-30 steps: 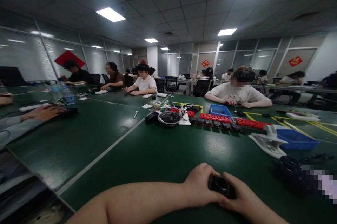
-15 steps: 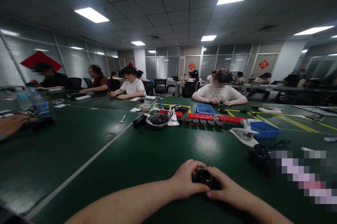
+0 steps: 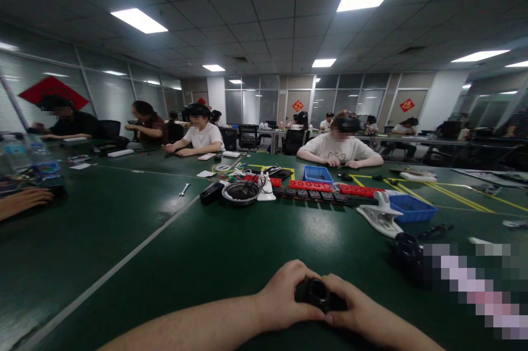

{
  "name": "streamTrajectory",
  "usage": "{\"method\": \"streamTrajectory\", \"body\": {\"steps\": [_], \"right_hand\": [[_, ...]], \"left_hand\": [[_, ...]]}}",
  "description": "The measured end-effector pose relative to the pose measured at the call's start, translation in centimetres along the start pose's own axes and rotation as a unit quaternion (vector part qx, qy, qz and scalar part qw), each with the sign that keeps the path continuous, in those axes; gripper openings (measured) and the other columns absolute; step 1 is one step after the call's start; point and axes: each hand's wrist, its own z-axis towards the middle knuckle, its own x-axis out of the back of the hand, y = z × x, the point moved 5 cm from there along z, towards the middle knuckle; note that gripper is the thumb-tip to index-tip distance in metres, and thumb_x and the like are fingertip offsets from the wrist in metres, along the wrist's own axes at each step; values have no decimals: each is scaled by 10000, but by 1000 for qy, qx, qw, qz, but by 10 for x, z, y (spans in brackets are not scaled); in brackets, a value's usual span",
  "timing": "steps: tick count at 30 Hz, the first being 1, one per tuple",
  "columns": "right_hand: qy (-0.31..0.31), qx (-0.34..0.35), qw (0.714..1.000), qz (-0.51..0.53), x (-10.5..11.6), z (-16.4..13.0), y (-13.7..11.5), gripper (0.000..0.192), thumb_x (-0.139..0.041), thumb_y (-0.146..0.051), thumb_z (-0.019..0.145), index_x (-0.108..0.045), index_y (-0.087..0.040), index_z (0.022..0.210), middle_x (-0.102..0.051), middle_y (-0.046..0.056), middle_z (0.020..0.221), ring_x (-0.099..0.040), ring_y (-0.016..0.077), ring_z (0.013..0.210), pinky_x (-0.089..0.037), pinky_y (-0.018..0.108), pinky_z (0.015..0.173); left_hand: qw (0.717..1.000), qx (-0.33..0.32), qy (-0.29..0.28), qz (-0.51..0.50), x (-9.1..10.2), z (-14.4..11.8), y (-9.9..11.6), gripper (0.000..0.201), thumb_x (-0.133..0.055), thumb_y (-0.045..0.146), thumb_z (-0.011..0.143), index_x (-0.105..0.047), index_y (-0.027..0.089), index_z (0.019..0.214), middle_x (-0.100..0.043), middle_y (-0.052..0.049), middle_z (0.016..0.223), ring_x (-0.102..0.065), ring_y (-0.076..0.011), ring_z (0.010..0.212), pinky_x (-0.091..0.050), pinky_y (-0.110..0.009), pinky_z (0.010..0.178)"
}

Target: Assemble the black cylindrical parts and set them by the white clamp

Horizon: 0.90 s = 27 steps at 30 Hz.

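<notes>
Both the left hand (image 3: 284,299) and right hand (image 3: 357,310) curl their fingers tight around a small, round black part (image 3: 317,291) on the glossy green table (image 3: 231,241).

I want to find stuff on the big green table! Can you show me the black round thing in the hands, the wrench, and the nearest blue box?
black round part (image 3: 317,291), head view, its ringed top
wrench (image 3: 183,190), head view, its shaft
blue bin (image 3: 413,209), head view, its front wall

Office workroom: glass partitions (image 3: 264,106), long green tables (image 3: 124,219), seated workers (image 3: 339,147).
</notes>
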Motion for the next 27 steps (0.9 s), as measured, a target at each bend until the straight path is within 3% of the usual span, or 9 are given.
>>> {"method": "streamTrajectory", "body": {"steps": [6,10,14,18,22,27], "right_hand": [[-9,5,1000,14,0,2,2,340,-582,-249,671,-555,-185,1003,-521,34,945,-463,214,920,-342,340,812],[3,-18,1000,16,-1,3,6,374,-596,-254,650,-546,-175,1013,-511,42,971,-462,222,926,-340,348,820],[26,-52,998,14,-2,4,11,400,-636,-259,599,-546,-156,975,-515,40,951,-472,224,909,-353,324,801],[75,-76,994,-21,-5,8,17,388,-675,-257,515,-531,-138,855,-541,39,877,-493,217,838,-385,282,718],[128,-80,981,-122,-11,11,20,297,-641,-302,512,-484,-155,717,-560,33,751,-513,199,717,-388,256,606],[202,-100,946,-233,-15,8,15,233,-570,-321,594,-526,-183,777,-599,65,805,-540,232,740,-383,312,652]], "left_hand": [[999,37,-15,-26,-3,0,-7,497,-699,366,586,-519,233,1030,-455,3,878,-450,-121,737,-388,-217,656],[999,35,-28,-29,-2,0,-6,552,-696,355,590,-480,263,1089,-442,4,884,-448,-123,742,-382,-212,646],[999,37,-32,-20,-1,1,-3,489,-691,385,586,-526,244,1024,-443,0,870,-451,-131,754,-377,-213,642],[997,82,-7,-4,-2,-1,-1,504,-710,420,537,-542,231,974,-458,2,872,-450,-147,765,-372,-233,654],[988,148,46,2,-5,-5,-1,493,-727,388,507,-546,228,936,-472,5,888,-453,-164,796,-363,-255,670],[980,169,102,-1,-4,-8,-3,502,-748,357,471,-546,222,911,-486,1,897,-453,-176,805,-367,-275,684]]}}
